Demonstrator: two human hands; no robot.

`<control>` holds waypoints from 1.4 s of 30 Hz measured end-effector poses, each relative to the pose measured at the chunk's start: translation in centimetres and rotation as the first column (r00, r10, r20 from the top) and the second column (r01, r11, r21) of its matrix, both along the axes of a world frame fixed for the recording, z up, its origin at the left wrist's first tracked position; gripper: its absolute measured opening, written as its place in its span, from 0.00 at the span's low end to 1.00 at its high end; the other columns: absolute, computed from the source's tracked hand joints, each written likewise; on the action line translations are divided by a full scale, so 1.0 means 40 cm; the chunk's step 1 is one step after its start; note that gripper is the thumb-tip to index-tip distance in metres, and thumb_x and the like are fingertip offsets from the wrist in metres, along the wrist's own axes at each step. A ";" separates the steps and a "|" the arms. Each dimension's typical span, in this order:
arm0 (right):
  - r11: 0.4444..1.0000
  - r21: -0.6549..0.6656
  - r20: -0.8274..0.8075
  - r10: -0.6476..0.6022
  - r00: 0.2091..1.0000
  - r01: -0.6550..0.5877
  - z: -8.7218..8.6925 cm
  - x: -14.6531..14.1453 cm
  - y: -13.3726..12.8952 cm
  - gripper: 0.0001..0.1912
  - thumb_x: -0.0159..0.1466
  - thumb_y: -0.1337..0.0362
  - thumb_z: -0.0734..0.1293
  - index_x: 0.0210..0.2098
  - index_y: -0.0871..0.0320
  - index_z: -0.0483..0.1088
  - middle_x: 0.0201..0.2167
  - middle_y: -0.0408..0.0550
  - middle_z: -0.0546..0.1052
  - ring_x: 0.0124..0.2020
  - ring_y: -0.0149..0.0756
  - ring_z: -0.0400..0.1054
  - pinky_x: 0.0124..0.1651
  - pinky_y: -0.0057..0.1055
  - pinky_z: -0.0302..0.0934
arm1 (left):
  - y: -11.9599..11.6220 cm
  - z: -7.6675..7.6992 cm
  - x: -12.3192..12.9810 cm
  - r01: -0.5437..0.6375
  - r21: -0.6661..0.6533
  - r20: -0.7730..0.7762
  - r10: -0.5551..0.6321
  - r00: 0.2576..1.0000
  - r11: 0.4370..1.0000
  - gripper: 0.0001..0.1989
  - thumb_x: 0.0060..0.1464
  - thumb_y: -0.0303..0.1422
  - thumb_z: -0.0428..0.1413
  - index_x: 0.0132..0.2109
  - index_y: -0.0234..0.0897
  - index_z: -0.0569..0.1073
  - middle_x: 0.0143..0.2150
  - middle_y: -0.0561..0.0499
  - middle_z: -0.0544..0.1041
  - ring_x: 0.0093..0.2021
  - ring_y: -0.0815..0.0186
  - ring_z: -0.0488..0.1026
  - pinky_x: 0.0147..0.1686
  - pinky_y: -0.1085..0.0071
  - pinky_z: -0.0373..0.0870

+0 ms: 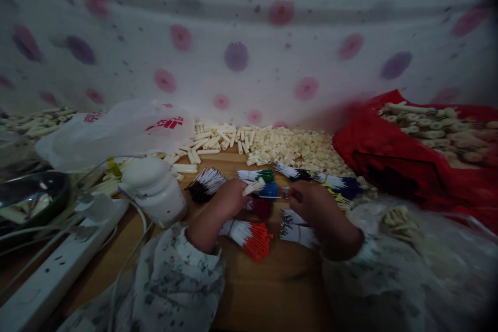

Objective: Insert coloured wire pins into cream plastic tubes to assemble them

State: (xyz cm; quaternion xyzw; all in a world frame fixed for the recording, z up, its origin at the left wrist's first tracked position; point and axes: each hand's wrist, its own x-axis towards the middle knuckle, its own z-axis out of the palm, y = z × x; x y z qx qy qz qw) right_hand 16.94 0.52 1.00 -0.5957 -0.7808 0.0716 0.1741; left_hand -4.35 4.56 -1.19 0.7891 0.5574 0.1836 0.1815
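Observation:
My left hand [232,199] is closed around a cream plastic tube [253,187], which points up to the right from the fingertips. Across from it, my right hand [309,202] is pinched, its fingertips dark and blurred. A thin white stick [269,197] runs between the hands; whether the right fingers grip it is unclear. Around and under the hands lie banded bundles of thin white sticks with coloured ends, like pen refills: an orange bundle [251,238], a black bundle [206,185], a green bundle [257,175] and a blue bundle [271,190]. A bundle with metal tips [298,228] lies below my right hand.
Cream plastic parts [295,145] are heaped along the wall. At right stand a red bag [373,140] of cream tubes and a clear plastic bag [436,233]. Left are a white jar-shaped device [155,189], a power strip [58,264], cables and a dark bowl [58,202].

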 end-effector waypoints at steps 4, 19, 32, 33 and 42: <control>0.984 0.043 -0.273 0.178 0.945 -0.173 -0.010 0.041 -0.005 0.08 0.54 0.73 0.62 0.27 0.58 0.72 0.23 0.42 0.73 0.25 0.29 0.64 0.28 0.24 0.54 | -0.034 0.024 0.036 -0.089 0.004 0.122 0.088 0.989 0.996 0.11 0.54 0.36 0.54 0.34 0.32 0.77 0.31 0.45 0.78 0.31 0.60 0.72 0.30 0.71 0.62; 0.960 0.003 -0.883 0.133 0.450 -0.279 -0.042 0.011 -0.018 0.15 0.57 0.66 0.68 0.45 0.57 0.73 0.35 0.48 0.81 0.36 0.34 0.75 0.40 0.32 0.69 | -0.091 0.052 0.078 0.157 -0.141 0.626 -0.035 0.779 0.977 0.09 0.49 0.36 0.55 0.31 0.34 0.72 0.27 0.53 0.71 0.29 0.67 0.67 0.32 0.72 0.64; 0.977 0.211 -0.806 0.195 0.559 -0.038 -0.035 -0.022 -0.051 0.05 0.57 0.66 0.69 0.34 0.55 0.77 0.31 0.45 0.81 0.33 0.34 0.75 0.38 0.31 0.69 | -0.093 0.048 0.081 0.190 -0.021 0.648 -0.131 0.750 0.982 0.07 0.50 0.34 0.55 0.30 0.35 0.72 0.29 0.51 0.73 0.31 0.65 0.69 0.35 0.70 0.67; 0.978 0.207 -0.812 0.190 0.552 -0.031 -0.037 -0.025 -0.052 0.05 0.57 0.66 0.69 0.34 0.55 0.76 0.31 0.45 0.81 0.33 0.34 0.75 0.38 0.31 0.69 | -0.093 0.048 0.081 0.186 -0.017 0.649 -0.131 0.750 0.982 0.07 0.50 0.35 0.55 0.30 0.35 0.72 0.29 0.51 0.73 0.31 0.65 0.69 0.36 0.70 0.67; 0.911 0.397 -0.695 0.216 0.686 0.115 0.000 0.000 -0.073 0.02 0.60 0.66 0.67 0.32 0.55 0.73 0.28 0.43 0.78 0.30 0.32 0.72 0.33 0.28 0.66 | -0.088 0.031 0.075 0.083 0.161 0.640 -0.168 0.750 0.984 0.13 0.52 0.41 0.58 0.30 0.35 0.74 0.28 0.50 0.74 0.31 0.64 0.70 0.34 0.70 0.65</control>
